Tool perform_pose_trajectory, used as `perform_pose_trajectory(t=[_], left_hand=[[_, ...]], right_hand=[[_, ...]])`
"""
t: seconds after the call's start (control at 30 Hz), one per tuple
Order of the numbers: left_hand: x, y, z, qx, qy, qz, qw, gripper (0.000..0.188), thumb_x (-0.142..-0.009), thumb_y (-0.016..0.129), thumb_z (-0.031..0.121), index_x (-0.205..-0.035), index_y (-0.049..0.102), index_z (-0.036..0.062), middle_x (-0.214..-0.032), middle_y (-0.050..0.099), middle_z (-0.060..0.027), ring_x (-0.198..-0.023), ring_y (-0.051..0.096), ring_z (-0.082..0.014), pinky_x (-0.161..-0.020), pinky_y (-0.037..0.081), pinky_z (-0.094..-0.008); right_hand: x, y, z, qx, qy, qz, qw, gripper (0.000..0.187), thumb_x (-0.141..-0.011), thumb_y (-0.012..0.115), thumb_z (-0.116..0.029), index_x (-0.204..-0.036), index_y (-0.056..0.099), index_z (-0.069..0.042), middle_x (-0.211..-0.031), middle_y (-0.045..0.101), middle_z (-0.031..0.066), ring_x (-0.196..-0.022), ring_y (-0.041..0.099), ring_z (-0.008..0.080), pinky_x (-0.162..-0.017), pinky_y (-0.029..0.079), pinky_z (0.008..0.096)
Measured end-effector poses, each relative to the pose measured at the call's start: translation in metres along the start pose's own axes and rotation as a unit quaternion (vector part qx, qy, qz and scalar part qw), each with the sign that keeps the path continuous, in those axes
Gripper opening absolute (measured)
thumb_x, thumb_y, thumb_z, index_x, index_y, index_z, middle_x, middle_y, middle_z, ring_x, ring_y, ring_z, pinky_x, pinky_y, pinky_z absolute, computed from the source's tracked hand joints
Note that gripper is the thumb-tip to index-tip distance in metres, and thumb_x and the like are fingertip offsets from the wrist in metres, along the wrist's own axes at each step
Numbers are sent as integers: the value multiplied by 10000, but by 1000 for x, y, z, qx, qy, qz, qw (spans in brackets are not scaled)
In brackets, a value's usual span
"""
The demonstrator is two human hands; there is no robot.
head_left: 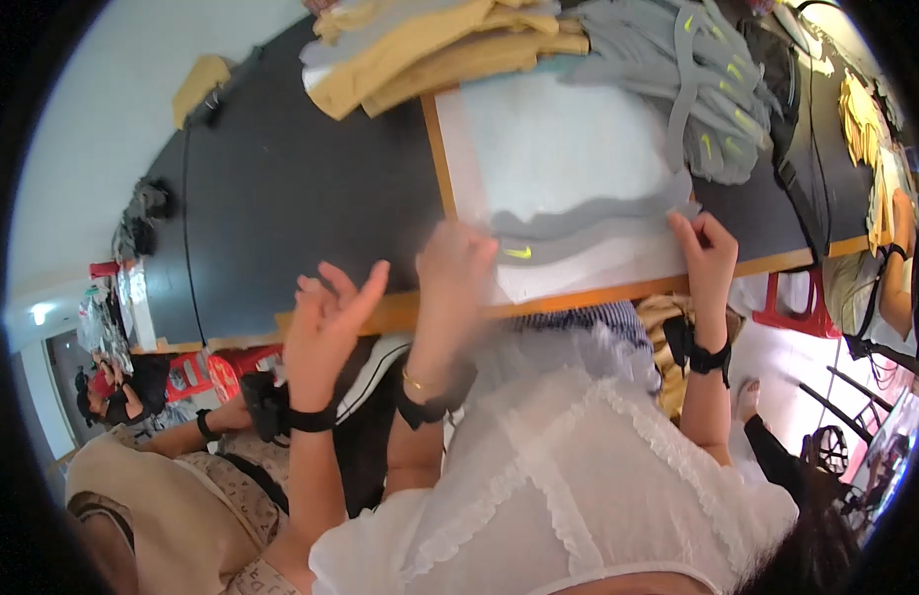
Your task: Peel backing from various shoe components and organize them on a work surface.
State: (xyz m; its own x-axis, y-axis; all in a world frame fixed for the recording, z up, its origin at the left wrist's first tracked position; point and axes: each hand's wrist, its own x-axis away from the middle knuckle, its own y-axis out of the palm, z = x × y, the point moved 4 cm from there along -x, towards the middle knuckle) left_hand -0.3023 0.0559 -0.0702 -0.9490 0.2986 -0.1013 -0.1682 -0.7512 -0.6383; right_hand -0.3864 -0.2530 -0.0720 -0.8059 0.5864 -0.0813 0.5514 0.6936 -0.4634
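A long grey fabric strip point(588, 238) with a small yellow mark runs across a white sheet on the table, its upper edge wavy. At its right end, my right hand point(710, 253) pinches the fabric between thumb and fingertips. My left hand point(454, 273) is beside the strip's left end, its fingers curled and smeared by motion, so its hold on the fabric is unclear. Beneath the strip lies the white sheet point(558, 149) with an orange-brown edge. Both my wrists carry black bands.
Tan fabric pieces point(439, 50) are stacked at the far edge, beside a heap of grey strips with yellow marks point(722, 109). A co-worker's raised hand point(325, 322) is close to my left arm. Black table surface point(291, 169) extends left; a red stool point(796, 307) stands right.
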Motion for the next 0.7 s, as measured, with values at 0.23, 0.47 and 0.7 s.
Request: perform_pose_trajectory(t=[0.23,0.47,0.7], left_hand=[[16,-2,6,-34,94,60,993,160,-897,614,121,-826,548,-6,-858,557,-112,-687,557,-263,-612,417,-361],[17,1,8,-8,88,30,996,169,-899,616,126,-846,552,-21,-875,564,-121,-705,563,-255,-630,429,-360],[18,-5,13,-43,99,30,994,163,-907,596,133,-873,546,-19,-922,571,-120,-787,564,-272,-694,437,-352]], right_hand=[[15,-1,6,-23,-57,30,998,396,-824,756,-144,-647,436,6,-571,322,-14,-563,295,64,-477,237,264],[19,-5,4,-60,-55,57,995,378,-823,757,-134,-648,456,13,-562,345,-23,-555,306,51,-482,236,253],[20,-3,-5,-80,-62,91,991,338,-768,800,-115,-635,523,26,-539,404,-19,-526,332,47,-462,258,241]])
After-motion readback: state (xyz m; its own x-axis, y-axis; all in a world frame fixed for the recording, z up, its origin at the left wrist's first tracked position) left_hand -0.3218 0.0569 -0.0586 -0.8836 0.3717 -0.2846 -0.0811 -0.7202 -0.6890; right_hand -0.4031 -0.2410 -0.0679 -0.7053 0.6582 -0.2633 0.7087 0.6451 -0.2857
